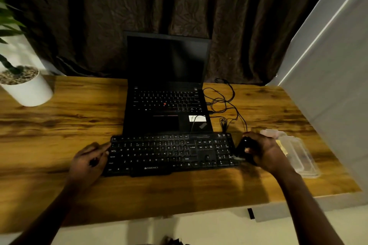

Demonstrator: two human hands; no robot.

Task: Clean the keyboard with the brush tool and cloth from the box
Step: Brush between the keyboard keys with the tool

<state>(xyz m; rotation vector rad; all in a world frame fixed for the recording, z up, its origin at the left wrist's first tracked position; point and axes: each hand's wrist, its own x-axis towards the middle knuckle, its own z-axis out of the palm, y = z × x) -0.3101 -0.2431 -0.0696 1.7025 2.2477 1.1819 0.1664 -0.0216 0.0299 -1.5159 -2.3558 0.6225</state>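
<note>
Desk, one keyboard: left hand relaxed, touching it; right hand grips one brush.

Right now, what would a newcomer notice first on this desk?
The black keyboard lies across the front of the desk, with a right hand gripping a dark brush tool at its right end and a left hand at its left end. Behind it stands an open laptop, screen dark.

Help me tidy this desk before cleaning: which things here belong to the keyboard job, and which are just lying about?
Job: keyboard, brush in the right hand, box with yellow cloth, left hand at the keyboard's end.
Lying about: laptop, cables, plant pot.
</note>
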